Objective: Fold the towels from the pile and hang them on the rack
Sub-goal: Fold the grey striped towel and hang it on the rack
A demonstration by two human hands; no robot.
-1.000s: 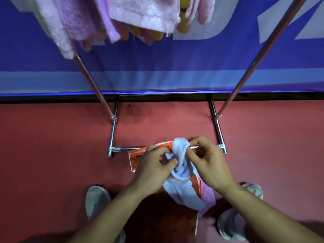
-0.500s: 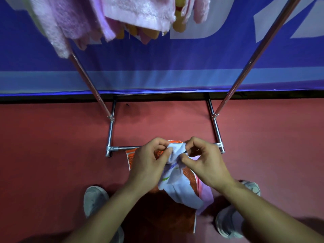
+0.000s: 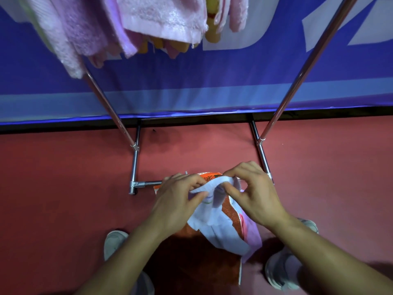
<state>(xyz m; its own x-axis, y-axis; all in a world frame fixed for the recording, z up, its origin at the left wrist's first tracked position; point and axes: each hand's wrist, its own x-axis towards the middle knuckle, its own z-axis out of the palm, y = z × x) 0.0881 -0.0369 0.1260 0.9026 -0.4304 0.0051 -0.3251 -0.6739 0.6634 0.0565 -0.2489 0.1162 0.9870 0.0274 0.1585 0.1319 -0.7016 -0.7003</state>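
- Head view, materials: the white towel [image 3: 214, 224] is thin, soft cloth with faint coloured stripes near its upper edge. It hangs creased and loosely bunched.
- The rack [image 3: 134, 167] is shiny chrome tube. Two slanted uprights rise from a rectangular base on the matte red floor [image 3: 63, 188].
- The hung towels [image 3: 165, 20] at the far top are fluffy terry in pink and lilac, with yellow ones behind. They crowd the left part of the rack.
- A smooth blue banner [image 3: 212, 81] with pale shapes stands behind the rack.
- Hands: the left hand [image 3: 178, 199] pinches the towel's upper edge between thumb and fingers. The right hand [image 3: 255, 196] pinches the same edge between thumb and forefinger, its other fingers curled above.
- Change: half a second ago the two pinches sat close together on a bunched edge. Now they are further apart, and the edge arches between them.
- Location: the towel is held above the near bar of the rack base, and its lower part drapes toward us.
- Containers: an orange woven sack [image 3: 228, 209] lies on the floor beneath the towel. A lilac cloth [image 3: 254, 233] shows at its right side, but we cannot tell whether it lies inside or on top.
- Two pale shoes [image 3: 114, 241] flank the sack at the near edge.
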